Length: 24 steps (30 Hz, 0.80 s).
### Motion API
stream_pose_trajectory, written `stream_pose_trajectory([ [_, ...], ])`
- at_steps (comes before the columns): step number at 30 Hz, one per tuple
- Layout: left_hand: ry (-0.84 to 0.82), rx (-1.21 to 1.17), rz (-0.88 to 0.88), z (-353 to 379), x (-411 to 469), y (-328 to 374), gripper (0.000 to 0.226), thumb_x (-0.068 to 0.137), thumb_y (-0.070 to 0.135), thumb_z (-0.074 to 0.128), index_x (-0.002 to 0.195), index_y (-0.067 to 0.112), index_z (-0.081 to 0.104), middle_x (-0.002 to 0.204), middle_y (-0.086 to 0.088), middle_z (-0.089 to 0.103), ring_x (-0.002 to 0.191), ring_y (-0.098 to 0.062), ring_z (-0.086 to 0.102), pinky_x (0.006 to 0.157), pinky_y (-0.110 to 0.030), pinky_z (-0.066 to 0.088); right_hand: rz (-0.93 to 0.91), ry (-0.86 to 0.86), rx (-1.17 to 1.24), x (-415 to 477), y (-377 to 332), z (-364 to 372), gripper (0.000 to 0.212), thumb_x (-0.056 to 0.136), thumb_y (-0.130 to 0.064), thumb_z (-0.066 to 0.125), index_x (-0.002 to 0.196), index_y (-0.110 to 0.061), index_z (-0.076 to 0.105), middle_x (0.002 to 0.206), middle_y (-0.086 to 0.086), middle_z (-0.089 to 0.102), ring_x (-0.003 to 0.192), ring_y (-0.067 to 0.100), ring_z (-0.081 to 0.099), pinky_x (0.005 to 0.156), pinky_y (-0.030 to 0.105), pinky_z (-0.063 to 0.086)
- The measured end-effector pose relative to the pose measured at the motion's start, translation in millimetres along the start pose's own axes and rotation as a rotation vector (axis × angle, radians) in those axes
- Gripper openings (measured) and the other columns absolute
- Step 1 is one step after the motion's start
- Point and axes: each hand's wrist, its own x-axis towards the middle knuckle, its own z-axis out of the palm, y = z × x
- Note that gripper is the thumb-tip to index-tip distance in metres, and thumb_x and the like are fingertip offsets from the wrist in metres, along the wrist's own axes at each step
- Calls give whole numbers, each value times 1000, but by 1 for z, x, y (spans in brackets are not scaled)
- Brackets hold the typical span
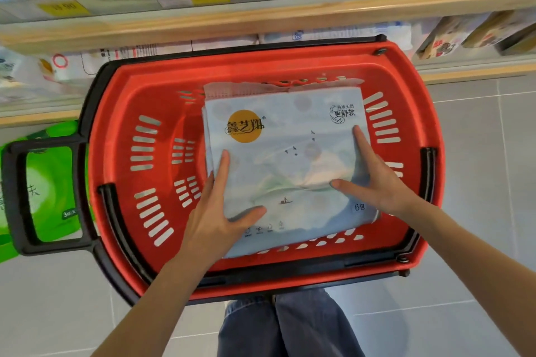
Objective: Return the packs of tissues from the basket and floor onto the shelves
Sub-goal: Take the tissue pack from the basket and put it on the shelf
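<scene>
- Your left hand [216, 211] lies flat on the near-left part of the tissue pack [285, 159]: fingers straight and spread along its left edge, thumb across its top face. The fingers are not closed round it.
- Your right hand [374, 180] presses the right side of the same pack, fingers extended and splayed, thumb pointing inward over the printed face. Whether any fingers curl under the edge cannot be told.
- The pack, pale blue with an orange round logo, lies face up inside the red basket [121, 113], towards its right half.
- The basket stands on the grey tiled floor [478, 130], just before the shelves [261, 13].
- A green pack [49, 182] lies on the floor at the left, behind the basket's black handle [17, 200].
</scene>
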Motion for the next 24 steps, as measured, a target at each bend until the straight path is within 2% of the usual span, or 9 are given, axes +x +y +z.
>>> stream_pose_trajectory([
  [2, 2, -38, 19, 1, 2, -2, 101, 69, 48, 72, 137, 57, -2, 148, 24, 19, 132, 3, 24, 102, -24, 32, -15, 29, 19, 0, 1, 1, 104, 67, -50, 62, 144, -32, -6, 137, -39, -1, 131, -6, 10, 109, 23, 15],
  [6, -47, -132, -3, -6, 4, -5, 108, 64, 44, 79, 139, 55, 2, 151, 16, 29, 137, -5, 31, 106, -29, 36, -19, 56, 15, -5, -3, 0, 105, 69, -46, 66, 146, -29, -3, 135, -26, 16, 126, -1, 20, 105, 26, 22],
  [9, -64, -139, 0, -15, 1, -3, 107, 67, 31, 79, 136, 55, 1, 152, 13, 29, 138, -5, 29, 102, -13, 33, -35, 71, -17, -11, -12, -2, 103, 72, -40, 70, 146, -30, -1, 136, -23, 19, 130, 7, 25, 105, 30, 24],
  [11, -56, -138, 9, -22, -6, 1, 107, 68, 26, 80, 134, 56, 2, 151, 19, 26, 138, 0, 25, 97, -1, 28, -40, 82, -42, -18, -21, -5, 102, 73, -40, 70, 146, -31, -1, 138, -26, 17, 127, 3, 24, 104, 29, 25],
  [14, -50, -158, 21, -39, -22, 13, 107, 67, 28, 80, 132, 60, 2, 140, 39, 19, 133, 13, 19, 97, -2, 23, -85, 107, -55, -34, -39, -8, 102, 72, -48, 67, 146, -33, -2, 139, -28, 17, 127, 1, 25, 103, 27, 25],
  [17, -46, -175, 63, -61, -40, 27, 106, 62, 38, 76, 135, 59, 2, 134, 45, 19, 125, 25, 17, 94, 4, 23, -145, 118, -29, -52, -64, -14, 103, 69, -59, 63, 145, -34, -1, 147, -28, 13, 133, -1, 20, 107, 28, 23],
  [19, -19, -166, 100, -79, -53, 37, 105, 60, 40, 75, 135, 58, 4, 130, 54, 20, 125, 27, 16, 94, 5, 24, -172, 150, -42, -66, -85, -19, 102, 70, -54, 66, 145, -33, 0, 148, -28, 10, 133, -11, 15, 108, 18, 18],
  [22, 28, -173, 155, -109, -76, 58, 105, 59, 36, 75, 137, 52, 6, 117, 66, 18, 117, 34, 17, 90, 7, 25, -235, 210, -75, -91, -125, -29, 102, 66, -48, 67, 144, -33, 1, 143, -35, 7, 125, -28, 6, 100, -3, 12],
  [24, 62, -172, 202, -132, -94, 73, 106, 60, 38, 76, 138, 55, 6, 121, 64, 19, 120, 31, 20, 93, 3, 27, -274, 248, -98, -109, -155, -36, 103, 66, -48, 67, 144, -31, 3, 142, -35, 7, 125, -28, 8, 100, -2, 14],
])
